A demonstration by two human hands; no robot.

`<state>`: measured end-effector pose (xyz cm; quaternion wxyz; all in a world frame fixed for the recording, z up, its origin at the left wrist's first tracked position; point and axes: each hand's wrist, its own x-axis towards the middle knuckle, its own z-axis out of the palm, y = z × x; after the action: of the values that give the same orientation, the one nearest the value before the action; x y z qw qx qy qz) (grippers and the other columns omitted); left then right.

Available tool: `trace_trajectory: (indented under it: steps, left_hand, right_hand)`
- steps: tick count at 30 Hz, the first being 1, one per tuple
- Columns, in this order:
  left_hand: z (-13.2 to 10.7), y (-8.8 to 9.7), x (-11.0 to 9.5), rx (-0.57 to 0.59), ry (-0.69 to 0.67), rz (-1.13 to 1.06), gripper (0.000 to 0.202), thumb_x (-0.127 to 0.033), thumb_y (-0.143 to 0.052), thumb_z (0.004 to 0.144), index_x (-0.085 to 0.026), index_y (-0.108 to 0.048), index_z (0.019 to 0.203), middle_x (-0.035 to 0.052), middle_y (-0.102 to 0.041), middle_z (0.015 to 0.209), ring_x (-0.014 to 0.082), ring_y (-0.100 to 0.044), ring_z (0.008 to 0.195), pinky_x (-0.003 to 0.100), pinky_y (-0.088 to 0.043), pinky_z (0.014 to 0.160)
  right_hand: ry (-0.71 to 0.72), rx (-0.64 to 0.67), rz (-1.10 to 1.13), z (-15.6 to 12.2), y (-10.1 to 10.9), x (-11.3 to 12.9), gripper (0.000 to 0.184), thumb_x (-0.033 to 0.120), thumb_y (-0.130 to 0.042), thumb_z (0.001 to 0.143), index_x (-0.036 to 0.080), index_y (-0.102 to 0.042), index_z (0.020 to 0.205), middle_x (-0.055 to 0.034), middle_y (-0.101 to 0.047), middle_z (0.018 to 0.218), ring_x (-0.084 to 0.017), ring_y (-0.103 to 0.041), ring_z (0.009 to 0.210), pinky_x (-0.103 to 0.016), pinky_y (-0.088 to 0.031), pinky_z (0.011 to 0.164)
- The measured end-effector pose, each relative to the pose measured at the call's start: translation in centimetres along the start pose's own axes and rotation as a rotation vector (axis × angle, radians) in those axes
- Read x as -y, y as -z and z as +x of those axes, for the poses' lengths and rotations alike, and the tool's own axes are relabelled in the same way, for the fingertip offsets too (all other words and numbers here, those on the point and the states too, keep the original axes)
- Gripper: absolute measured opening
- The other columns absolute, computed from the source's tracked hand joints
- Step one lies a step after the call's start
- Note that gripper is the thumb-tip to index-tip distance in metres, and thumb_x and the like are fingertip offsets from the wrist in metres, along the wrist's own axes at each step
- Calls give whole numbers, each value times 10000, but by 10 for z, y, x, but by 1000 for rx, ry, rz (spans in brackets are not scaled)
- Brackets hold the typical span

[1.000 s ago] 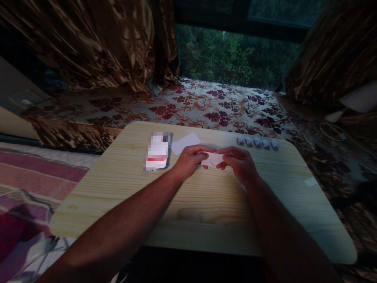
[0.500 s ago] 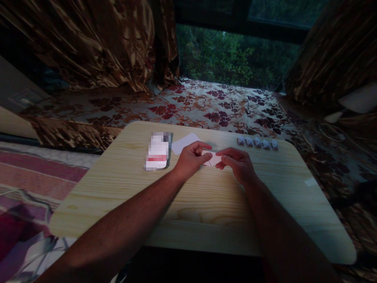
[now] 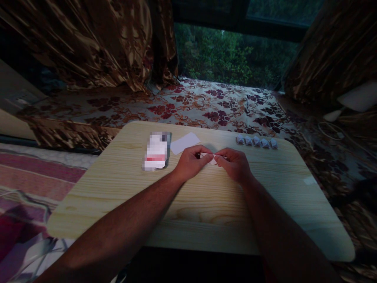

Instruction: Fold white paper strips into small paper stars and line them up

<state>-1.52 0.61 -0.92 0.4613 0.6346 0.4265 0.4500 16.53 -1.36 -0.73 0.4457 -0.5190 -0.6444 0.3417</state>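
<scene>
My left hand (image 3: 191,162) and my right hand (image 3: 234,164) meet over the middle of a light wooden table (image 3: 206,204). Both pinch a small white paper piece (image 3: 211,158) between their fingertips, and most of it is hidden by the fingers. A loose white paper slip (image 3: 185,142) lies flat just beyond my left hand. A row of several small folded paper shapes (image 3: 257,141) sits at the far right of the tabletop.
A white pack with a red stripe (image 3: 156,151) lies left of the slip. A floral bedspread (image 3: 206,106) stretches behind the table to a window with brown curtains (image 3: 88,43). A striped cloth (image 3: 29,184) lies at the left.
The hands have closed in on the paper piece, which shows less than before; the fingertips now pinch it tightly together.
</scene>
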Motion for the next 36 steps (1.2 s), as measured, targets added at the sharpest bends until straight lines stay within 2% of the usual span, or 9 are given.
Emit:
trace_trajectory:
  steps: [4,15,22,33,36]
  left_hand:
    - [0,0,-1,-8,5,37,197,-351,-700,763,-157,-724,787,18,-684,689,117,-542,603,241,-403,576]
    - [0,3,-3,-12,47,-19,165,-322,-709,745,-157,-712,737,-3,-640,635,101,-488,555,236,-357,535]
    - [4,6,1,-48,68,-115,148,-298,-731,722,-152,-711,726,20,-675,692,127,-553,625,259,-407,604]
    - [5,8,2,-90,93,-156,163,-305,-745,705,-148,-698,702,14,-668,677,126,-551,628,259,-399,614]
    - [5,7,1,-66,96,-150,155,-302,-729,713,-151,-699,705,13,-661,671,123,-542,615,256,-392,600]
  right_hand:
    - [10,9,-7,-1,-1,0,154,328,-667,805,187,-726,783,-16,-695,650,-149,-621,577,-242,-430,528]
    - [-80,62,130,-1,-1,2,175,334,-670,806,171,-718,762,-35,-725,650,-152,-645,568,-247,-458,544]
    - [-105,10,229,2,4,4,175,324,-691,785,170,-696,703,-33,-716,625,-141,-633,548,-267,-502,584]
    - [-160,-31,313,4,5,5,186,320,-704,765,162,-691,669,-37,-715,623,-129,-628,518,-251,-507,543]
    - [-171,-66,312,4,5,4,175,313,-702,755,168,-681,660,-28,-706,615,-126,-615,506,-250,-499,531]
